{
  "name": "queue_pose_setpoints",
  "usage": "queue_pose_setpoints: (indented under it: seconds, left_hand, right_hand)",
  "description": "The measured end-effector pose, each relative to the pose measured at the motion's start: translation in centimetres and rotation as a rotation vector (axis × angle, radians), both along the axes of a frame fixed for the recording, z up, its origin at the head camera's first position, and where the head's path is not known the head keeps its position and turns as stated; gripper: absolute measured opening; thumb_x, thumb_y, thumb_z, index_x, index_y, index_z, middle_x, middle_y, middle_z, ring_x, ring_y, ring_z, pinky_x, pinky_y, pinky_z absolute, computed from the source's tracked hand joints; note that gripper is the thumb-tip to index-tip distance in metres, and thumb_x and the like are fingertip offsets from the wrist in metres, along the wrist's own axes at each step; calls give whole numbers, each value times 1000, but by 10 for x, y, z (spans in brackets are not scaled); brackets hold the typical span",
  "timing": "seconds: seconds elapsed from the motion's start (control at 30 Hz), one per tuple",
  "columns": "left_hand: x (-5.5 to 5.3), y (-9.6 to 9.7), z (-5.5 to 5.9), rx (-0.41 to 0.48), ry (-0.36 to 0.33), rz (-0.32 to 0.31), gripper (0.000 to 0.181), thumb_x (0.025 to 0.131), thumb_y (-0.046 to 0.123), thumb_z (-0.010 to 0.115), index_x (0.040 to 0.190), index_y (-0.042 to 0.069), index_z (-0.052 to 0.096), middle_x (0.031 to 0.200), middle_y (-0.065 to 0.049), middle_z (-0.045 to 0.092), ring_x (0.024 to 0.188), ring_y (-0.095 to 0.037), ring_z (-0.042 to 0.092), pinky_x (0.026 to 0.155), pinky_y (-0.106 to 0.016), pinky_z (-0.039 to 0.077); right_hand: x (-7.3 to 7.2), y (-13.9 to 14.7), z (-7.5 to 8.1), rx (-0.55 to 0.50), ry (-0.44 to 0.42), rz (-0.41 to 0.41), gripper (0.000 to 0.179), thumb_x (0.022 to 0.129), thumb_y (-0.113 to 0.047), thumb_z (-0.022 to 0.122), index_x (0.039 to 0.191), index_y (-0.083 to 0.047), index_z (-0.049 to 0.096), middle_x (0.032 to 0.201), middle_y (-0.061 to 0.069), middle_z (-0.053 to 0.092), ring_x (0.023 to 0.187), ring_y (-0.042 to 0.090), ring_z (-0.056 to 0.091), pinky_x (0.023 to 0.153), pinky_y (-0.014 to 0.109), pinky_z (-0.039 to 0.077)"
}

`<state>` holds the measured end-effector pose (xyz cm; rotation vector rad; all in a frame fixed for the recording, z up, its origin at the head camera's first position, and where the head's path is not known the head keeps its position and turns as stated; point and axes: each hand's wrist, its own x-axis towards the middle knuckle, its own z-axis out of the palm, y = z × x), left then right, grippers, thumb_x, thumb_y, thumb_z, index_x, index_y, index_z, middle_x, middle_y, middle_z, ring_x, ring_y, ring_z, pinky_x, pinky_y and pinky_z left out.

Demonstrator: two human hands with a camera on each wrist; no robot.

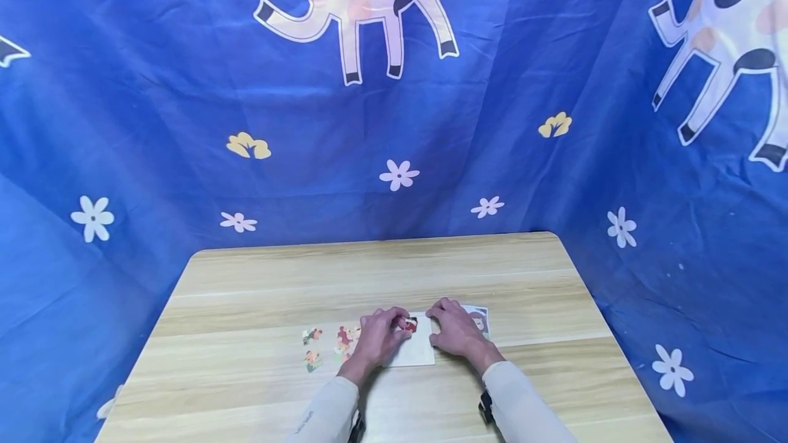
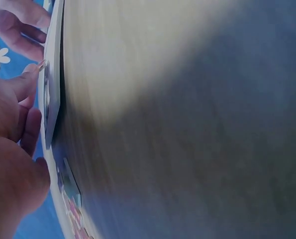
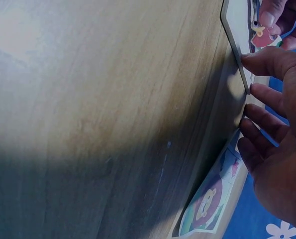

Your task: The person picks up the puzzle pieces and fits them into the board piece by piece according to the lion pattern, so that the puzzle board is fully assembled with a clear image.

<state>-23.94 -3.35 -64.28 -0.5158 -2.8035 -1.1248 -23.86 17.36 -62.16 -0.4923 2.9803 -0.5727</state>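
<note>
The left hand (image 1: pixel 378 339) holds a red piece (image 1: pixel 410 325) over the white board (image 1: pixel 415 354).
The thumb and fingers pinch the piece above the far half of the board; I cannot tell if it touches. The right hand (image 1: pixel 457 330) is a little way off, fingers loosely bent, with its thumb at the board's right edge. Other pieces (image 1: pixel 312 336) lie on the table (image 1: pixel 246 327) to the left, and a lion card (image 1: pixel 480 320) lies beside the right hand. This looks like the step of putting one piece in its spot. The next move seems to need careful lining up, a soft push and a steady board.
</note>
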Motion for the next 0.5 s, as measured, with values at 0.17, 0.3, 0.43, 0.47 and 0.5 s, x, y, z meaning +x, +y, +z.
queue_pose_setpoints:
  seconds: [0.17,0.3,0.43,0.47,0.5]
  left_hand:
    - [-1,4,0,-55,30,8,36,77,29,79,110,22,67,91,13,70,84,-6,52,81,-35,29]
    - [-1,6,-1,-113,84,23,36,78,32,77,111,23,67,103,9,68,94,-11,52,81,-35,30]
    - [-1,8,1,-142,89,25,35,80,34,76,112,24,66,113,6,65,104,-15,51,84,-39,32]
    - [-1,9,1,-144,81,22,35,80,34,76,112,23,66,114,5,64,105,-16,50,85,-40,32]
    - [-1,10,2,-144,71,20,35,81,34,75,113,24,66,115,5,64,106,-17,50,86,-41,32]
  right_hand:
    - [0,0,-1,-2,9,1,51,71,-26,73,121,-16,66,120,0,58,113,22,53,92,45,46]
    - [-1,1,-1,0,16,-7,50,71,-25,72,120,-16,66,120,0,58,114,22,53,93,46,45]
    - [-1,0,-2,0,11,-5,50,72,-26,71,121,-16,66,120,-1,58,115,21,52,93,44,45]
    - [-1,0,-1,-2,8,-5,50,73,-26,71,121,-16,66,120,-1,58,115,21,52,94,43,45]
    - [-1,0,-1,-3,6,-6,49,73,-26,71,121,-16,66,120,-1,58,115,21,52,94,42,45]
